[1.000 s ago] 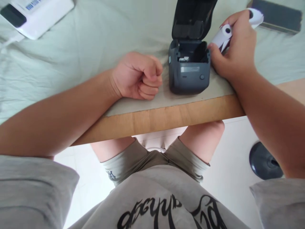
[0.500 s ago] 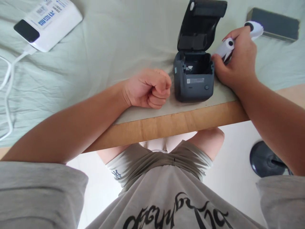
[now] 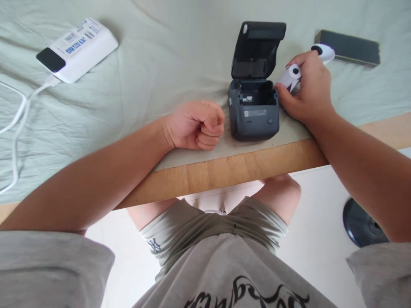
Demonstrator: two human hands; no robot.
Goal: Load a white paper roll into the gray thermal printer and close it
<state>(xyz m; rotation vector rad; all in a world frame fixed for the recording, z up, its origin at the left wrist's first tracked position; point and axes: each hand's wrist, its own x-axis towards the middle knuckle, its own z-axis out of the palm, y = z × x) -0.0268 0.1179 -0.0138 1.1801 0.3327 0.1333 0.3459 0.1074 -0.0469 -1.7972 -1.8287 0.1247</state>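
A small dark grey printer (image 3: 253, 115) stands near the table's front edge with its lid (image 3: 258, 49) flipped up and its paper bay showing. My left hand (image 3: 195, 125) rests on the cloth just left of it, curled into a fist with nothing in it. My right hand (image 3: 306, 92) lies just right of the printer, fingers wrapped round two white paper rolls (image 3: 290, 76) with dark cores; the second roll (image 3: 323, 51) pokes out past my fingers.
A pale green cloth (image 3: 154, 64) covers the wooden table (image 3: 231, 164). A white power bank (image 3: 78, 49) with a white cable (image 3: 14, 128) lies far left. A dark flat box (image 3: 348, 48) sits far right. A dark round base (image 3: 362, 224) stands on the floor at lower right.
The view has shifted, so more of the far table shows. Both hands keep their places beside the printer; the right one still grips the rolls.
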